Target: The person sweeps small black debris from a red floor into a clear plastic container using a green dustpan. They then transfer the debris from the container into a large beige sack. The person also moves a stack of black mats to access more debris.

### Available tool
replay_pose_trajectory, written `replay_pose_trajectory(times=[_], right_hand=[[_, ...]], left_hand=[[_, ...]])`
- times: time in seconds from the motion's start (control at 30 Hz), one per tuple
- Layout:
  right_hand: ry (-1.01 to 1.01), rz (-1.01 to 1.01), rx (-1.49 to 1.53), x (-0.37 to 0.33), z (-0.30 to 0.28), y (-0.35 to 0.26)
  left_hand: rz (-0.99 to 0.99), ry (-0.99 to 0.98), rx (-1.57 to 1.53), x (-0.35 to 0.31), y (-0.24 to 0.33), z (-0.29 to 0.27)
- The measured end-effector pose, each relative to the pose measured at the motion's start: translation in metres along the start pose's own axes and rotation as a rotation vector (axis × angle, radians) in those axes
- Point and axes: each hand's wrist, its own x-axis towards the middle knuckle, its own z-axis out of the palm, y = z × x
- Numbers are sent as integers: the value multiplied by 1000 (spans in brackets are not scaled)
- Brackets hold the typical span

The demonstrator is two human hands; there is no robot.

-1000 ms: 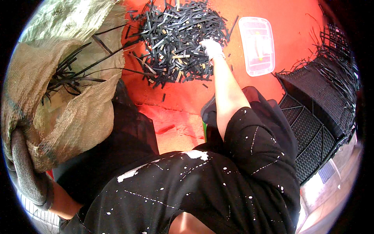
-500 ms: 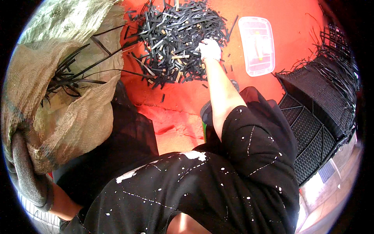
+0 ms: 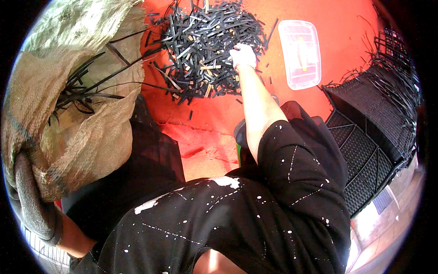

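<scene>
My right hand (image 3: 243,55), in a white glove, reaches down onto the right side of a heap of short black strips (image 3: 200,43). Its fingers are bent together over the strips; whether a strip is between them is too small to make out. A few tan pieces are mixed into the heap. At the left stands a tan woven sack (image 3: 91,141), its mouth spread wide, with long black strips (image 3: 82,93) inside and sticking out. My left arm, in a grey sleeve cover (image 3: 34,201), runs up to the sack's outer side, where the sack hides that hand.
A clear plastic lid or shallow tray (image 3: 300,55) lies on the red floor covering (image 3: 214,114), right of the heap. Further right is a black woven basketwork piece (image 3: 365,132) with loose strip ends along its far edge. My dark-clothed legs flank the middle floor.
My right hand has shifted slightly left over the heap. The sack, the left arm and the clear plastic piece stay in place.
</scene>
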Motion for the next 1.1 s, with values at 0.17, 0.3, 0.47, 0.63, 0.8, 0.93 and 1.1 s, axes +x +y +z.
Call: replay_pose_trajectory(times=[0.17,0.3,0.47,0.63,0.8,0.93,1.1], right_hand=[[-36,39,1,-3,-8,-14],[19,9,626,22,10,12],[-531,301,1695,24,-15,29],[-390,387,1895,20,-35,38],[-249,395,1925,3,-37,16],[-166,421,2110,-8,-58,14],[-274,411,2103,-45,-77,-49]], left_hand=[[-20,-23,-47,2,-1,-1],[107,-59,61,3,2,-9],[134,-45,236,-1,3,-3],[156,-65,439,-8,-11,-10],[152,-147,500,0,3,-7],[-347,-186,-236,12,18,13],[-125,-699,-256,23,71,22]])
